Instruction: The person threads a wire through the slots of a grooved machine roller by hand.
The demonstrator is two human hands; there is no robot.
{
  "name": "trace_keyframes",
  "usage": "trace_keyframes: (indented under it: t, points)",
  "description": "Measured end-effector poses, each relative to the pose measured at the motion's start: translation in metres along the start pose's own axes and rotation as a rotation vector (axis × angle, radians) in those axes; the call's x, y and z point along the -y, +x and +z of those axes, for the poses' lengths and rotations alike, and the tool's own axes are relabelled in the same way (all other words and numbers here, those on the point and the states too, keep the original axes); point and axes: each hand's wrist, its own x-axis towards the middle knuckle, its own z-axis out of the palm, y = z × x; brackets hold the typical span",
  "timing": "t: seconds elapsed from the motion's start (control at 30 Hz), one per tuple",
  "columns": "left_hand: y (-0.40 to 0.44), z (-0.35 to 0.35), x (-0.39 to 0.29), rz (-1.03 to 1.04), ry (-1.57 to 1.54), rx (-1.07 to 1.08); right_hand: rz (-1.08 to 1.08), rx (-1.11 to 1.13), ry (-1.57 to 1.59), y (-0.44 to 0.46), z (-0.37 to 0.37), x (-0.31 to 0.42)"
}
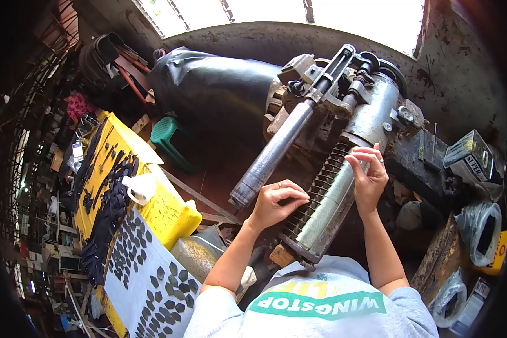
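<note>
A metal machine (372, 107) stands before me, with a long bright cylinder (327, 217) running toward my body. Dark, evenly spaced coils (321, 188) line the cylinder's left side. My left hand (279, 203) is closed in a pinch at the coils' left edge; anything between its fingertips is hidden. Over the cylinder's upper part, my right hand (368, 176) is raised with thumb and forefinger pinched together. I cannot make out what it holds, if anything. A second polished metal roller (273, 155) slants beyond my left hand.
At left, a yellow-covered table (112, 147) bears black strips (110, 191), a white jug (139, 188) and a sheet with many small dark pieces (169, 301). A green stool (169, 138) stands behind. At right are a metal can (470, 158) and plastic-wrapped rolls (480, 231).
</note>
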Motion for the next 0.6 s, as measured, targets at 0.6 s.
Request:
trace_keyframes:
  t: [0.6]
  points:
    - [-0.014,0.003,0.005,-0.281,-0.300,0.125,0.019,0.023,-0.006,-0.001,-0.002,-0.008]
